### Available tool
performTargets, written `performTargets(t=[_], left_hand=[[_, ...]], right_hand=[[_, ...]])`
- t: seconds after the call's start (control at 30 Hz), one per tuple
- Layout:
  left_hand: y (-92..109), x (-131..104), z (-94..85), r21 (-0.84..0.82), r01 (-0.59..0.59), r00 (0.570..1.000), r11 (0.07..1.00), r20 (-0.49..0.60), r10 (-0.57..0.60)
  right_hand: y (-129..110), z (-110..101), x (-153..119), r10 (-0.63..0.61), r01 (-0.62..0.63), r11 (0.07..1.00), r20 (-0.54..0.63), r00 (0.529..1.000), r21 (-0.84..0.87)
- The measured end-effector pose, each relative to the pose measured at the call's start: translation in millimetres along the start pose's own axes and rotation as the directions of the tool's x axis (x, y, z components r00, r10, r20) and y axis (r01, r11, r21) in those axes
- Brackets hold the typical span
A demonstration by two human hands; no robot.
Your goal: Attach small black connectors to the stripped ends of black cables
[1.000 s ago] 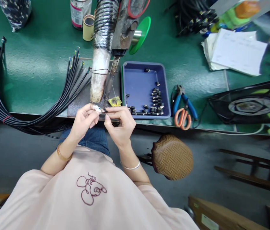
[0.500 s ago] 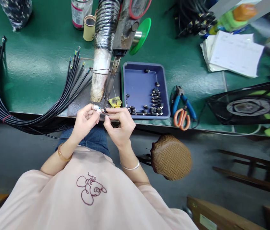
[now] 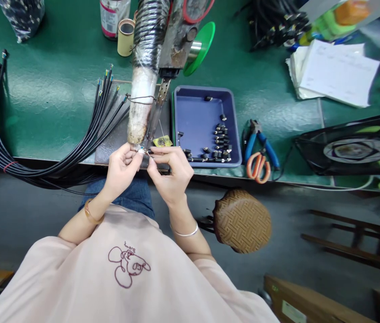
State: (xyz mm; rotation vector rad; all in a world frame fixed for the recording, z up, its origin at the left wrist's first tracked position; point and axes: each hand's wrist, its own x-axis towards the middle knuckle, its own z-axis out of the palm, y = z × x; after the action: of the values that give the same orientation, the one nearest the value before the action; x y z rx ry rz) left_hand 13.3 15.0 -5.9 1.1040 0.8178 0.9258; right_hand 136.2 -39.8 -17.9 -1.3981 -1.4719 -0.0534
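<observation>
My left hand is closed, thumb and fingers pinching a small cable end with thin coloured wires, mostly hidden by the fingertips. A white patch shows at its fingertips. Just to the right, my right hand pinches a tiny thin piece, too small to make out clearly. Both sets of fingertips almost meet below the tip of the mounted soldering iron. Beside the iron hangs a white-wrapped hose. A yellow sponge-like pad lies just above my right fingers.
A blue tray holds several small black connectors. Pliers lie right of it, near a black-framed fan. Bundled black cables reach across the left edge. A green solder spool stands behind; a stool sits below the table.
My right index finger and thumb have shifted slightly, and both hands' tips are a little closer to the iron. The dark piece seen at my right fingertips earlier is less visible.
</observation>
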Motion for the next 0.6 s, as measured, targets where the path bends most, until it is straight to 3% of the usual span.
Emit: performTargets(t=[0.6], left_hand=[[0.1, -1.0, -2.9, -0.032, 0.032, 0.999, 0.999, 0.023, -0.032]], right_hand=[[-3.0, -5.0, 3.5, 0.005, -0.008, 0.999, 0.053, 0.999, 0.044]])
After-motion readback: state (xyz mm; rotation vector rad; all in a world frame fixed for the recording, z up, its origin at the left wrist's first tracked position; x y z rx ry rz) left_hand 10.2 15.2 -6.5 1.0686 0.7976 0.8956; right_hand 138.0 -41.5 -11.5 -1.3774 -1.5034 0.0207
